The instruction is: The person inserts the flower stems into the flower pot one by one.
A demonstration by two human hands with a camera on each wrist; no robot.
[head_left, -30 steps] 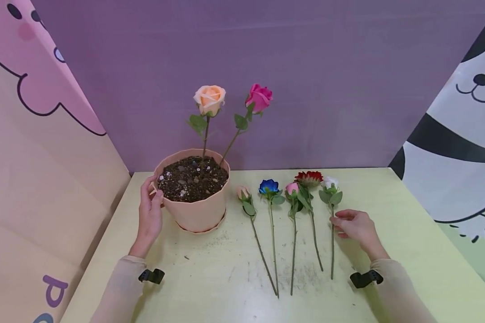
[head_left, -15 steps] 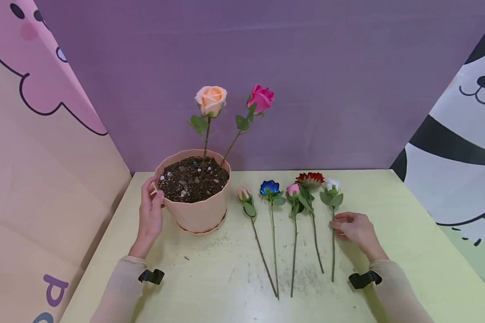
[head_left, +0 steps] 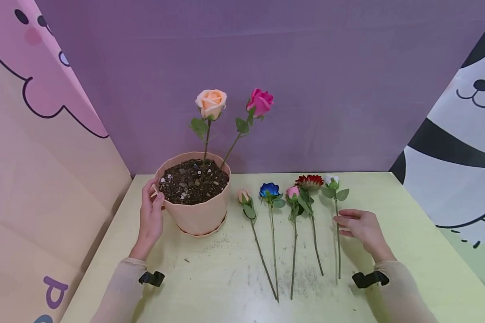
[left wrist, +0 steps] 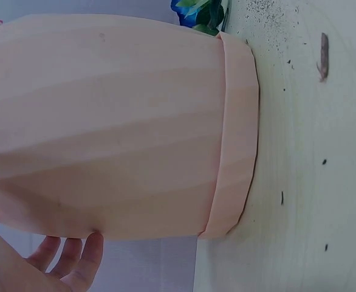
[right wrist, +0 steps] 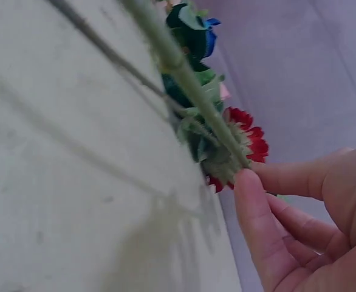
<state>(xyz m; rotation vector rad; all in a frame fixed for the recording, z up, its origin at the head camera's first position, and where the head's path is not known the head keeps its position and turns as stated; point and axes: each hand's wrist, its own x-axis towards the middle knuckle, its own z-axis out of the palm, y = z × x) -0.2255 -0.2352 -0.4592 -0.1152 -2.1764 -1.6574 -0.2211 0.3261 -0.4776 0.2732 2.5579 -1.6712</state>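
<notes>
My left hand [head_left: 150, 222] holds the left side of a pink flowerpot [head_left: 198, 217] near its rim; in the left wrist view, bent fingers [left wrist: 88, 258] touch its outer wall. A peach rose [head_left: 211, 104] and a magenta rose [head_left: 260, 102] stand in the pot's soil [head_left: 186, 188]. My right hand [head_left: 363, 229] pinches the stem of a white rose [head_left: 331, 180] between thumb and fingers. The right wrist view shows that stem [right wrist: 202, 100] raised off the table, its shadow below; its bloom is hidden there.
Left of the white rose lie a dark red flower [head_left: 309, 182], a pink rosebud [head_left: 293, 192], a blue rose [head_left: 269, 190] and a pale peach rosebud [head_left: 243, 195]. Soil specks dot the table [head_left: 210, 287]. A purple wall [head_left: 327, 89] stands behind.
The white rose has lifted slightly off the table and shifted right with my right hand. My left hand has stayed at the pot.
</notes>
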